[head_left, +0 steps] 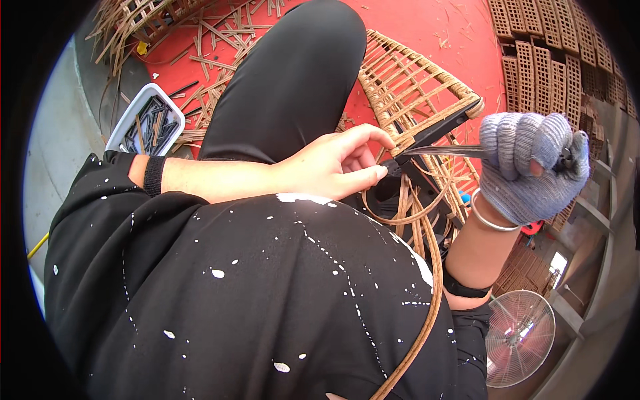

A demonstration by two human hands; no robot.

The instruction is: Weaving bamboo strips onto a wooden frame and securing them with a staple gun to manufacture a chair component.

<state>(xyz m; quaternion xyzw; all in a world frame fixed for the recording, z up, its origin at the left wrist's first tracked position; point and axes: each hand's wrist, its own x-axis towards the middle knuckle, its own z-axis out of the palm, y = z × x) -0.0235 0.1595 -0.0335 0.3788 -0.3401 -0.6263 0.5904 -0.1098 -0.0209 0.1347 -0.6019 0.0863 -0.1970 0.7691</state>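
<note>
My bare left hand [337, 163] has its fingers curled, with thumb and forefinger at the near corner of a wicker panel [407, 83] woven of tan strips over a black frame. In a grey knitted glove, my right hand [533, 167] is closed in a fist to the right of the panel. A slim, dark, tapering piece [450, 151] runs from that fist to the corner by my left fingertips; whether it is a blade or a strip I cannot tell. Loose tan cane strips [417, 213] hang below the corner, and a long one curves down over my black top.
A white tub [148, 120] of dark short pieces stands at the left. Cut strips [223, 50] litter the red floor covering [427, 17]. Woven brown panels [543, 73] are stacked at the far right. A round caged fan [520, 339] stands at the lower right.
</note>
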